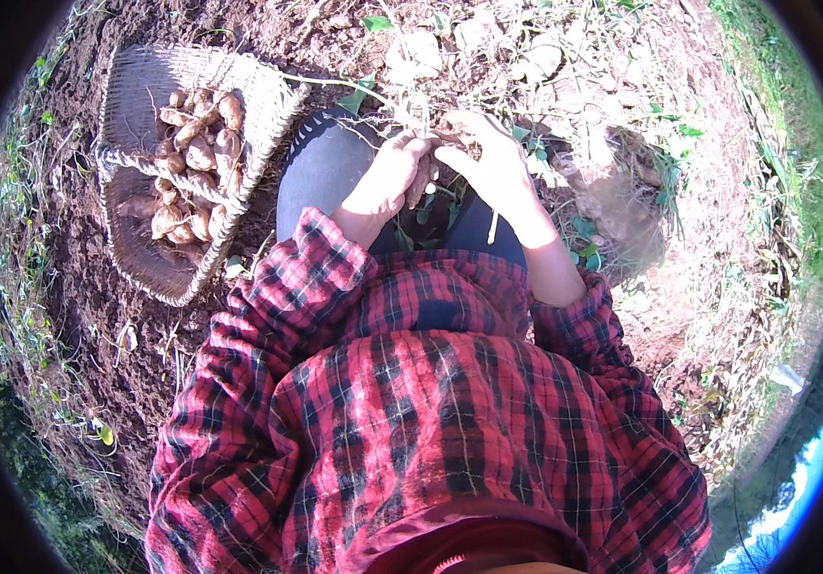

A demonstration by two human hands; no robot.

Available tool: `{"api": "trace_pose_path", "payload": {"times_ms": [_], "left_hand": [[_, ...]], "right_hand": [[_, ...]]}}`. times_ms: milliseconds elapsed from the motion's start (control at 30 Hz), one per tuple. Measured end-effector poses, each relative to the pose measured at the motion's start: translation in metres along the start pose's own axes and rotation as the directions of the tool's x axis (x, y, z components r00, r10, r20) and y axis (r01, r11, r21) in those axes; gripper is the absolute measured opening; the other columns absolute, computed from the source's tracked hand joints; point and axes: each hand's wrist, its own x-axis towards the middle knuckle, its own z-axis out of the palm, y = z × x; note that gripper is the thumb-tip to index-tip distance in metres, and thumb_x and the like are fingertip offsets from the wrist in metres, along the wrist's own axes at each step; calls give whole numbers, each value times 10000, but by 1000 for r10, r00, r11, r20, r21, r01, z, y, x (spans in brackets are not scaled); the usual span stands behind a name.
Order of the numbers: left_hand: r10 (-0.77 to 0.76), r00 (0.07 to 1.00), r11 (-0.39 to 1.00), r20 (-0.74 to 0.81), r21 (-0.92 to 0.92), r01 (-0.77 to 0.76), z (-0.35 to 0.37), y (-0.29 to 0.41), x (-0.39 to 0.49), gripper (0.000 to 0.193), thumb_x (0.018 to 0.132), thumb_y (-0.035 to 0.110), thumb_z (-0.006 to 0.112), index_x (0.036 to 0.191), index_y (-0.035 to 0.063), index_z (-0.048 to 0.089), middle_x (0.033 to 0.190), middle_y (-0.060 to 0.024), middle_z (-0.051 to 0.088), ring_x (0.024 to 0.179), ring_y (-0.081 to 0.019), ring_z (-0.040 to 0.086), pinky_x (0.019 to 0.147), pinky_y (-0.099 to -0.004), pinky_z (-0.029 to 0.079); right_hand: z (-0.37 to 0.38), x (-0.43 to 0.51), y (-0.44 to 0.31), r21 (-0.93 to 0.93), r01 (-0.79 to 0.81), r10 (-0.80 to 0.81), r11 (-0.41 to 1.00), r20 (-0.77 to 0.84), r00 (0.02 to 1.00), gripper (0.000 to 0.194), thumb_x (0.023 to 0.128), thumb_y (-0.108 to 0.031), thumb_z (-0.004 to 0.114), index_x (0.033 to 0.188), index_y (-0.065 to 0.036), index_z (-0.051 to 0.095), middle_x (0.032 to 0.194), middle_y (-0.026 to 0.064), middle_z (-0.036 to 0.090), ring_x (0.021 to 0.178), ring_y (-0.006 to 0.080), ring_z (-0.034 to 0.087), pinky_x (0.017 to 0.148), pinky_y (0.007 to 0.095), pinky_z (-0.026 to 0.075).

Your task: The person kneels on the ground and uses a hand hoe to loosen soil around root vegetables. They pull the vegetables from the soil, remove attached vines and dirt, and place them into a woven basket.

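Note:
My left hand grips a soil-caked clump of tubers with stems and thin roots, held above my lap. From the other side my right hand curls around the upper part of the same clump, thumb and fingers on either side of it. Strong sunlight washes out both hands, and the fingers partly hide the clump. A pale vine stem runs from the hands toward the basket. To the left, a woven basket with a braided handle holds several brown tubers.
Pale, overexposed tubers lie among cut vines ahead of my hands. Loose brown soil surrounds the basket. Dry vines and leaves cover the ground at right, with grass beyond. My bent knee is beside the basket.

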Motion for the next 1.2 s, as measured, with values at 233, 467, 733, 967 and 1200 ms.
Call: {"api": "trace_pose_path", "payload": {"times_ms": [233,467,733,967,1200], "left_hand": [[-134,981,987,-138,74,145,-16,-19,-7,132,855,179,536,824,59,492,625,5,477,487,-83,456,399,-211,389],[-161,974,987,-159,4,164,-24,-23,-3,84,854,142,528,848,68,487,612,5,470,475,-89,457,381,-209,393],[-116,988,993,-98,-35,113,-32,-29,2,79,853,126,517,834,53,496,612,-18,495,442,-108,486,298,-213,348],[-222,975,974,-20,-51,220,-27,-24,1,206,839,196,568,702,57,501,569,-40,513,383,-107,455,288,-220,309],[-237,971,949,-2,-212,232,-27,-30,10,298,869,309,513,704,62,494,579,-49,514,348,-100,398,265,-204,273]], "right_hand": [[12,22,65,-601,-152,251,784,84,964,651,716,-223,590,1309,-184,325,1160,151,472,997,328,515,846,405,421],[-95,40,161,158,-513,536,844,-211,817,202,865,-194,448,894,-29,561,689,79,570,664,153,564,558,285,446],[-225,-132,189,836,182,573,517,-496,653,285,916,-227,398,1131,-60,481,834,68,553,626,122,518,530,226,464],[-95,-357,231,814,-571,984,110,-170,-52,396,836,-417,519,946,-47,609,618,40,572,579,155,554,472,253,417],[-89,-238,188,-209,-743,662,636,-346,665,325,794,-274,574,970,-4,611,915,179,627,854,305,601,759,360,452]]}}
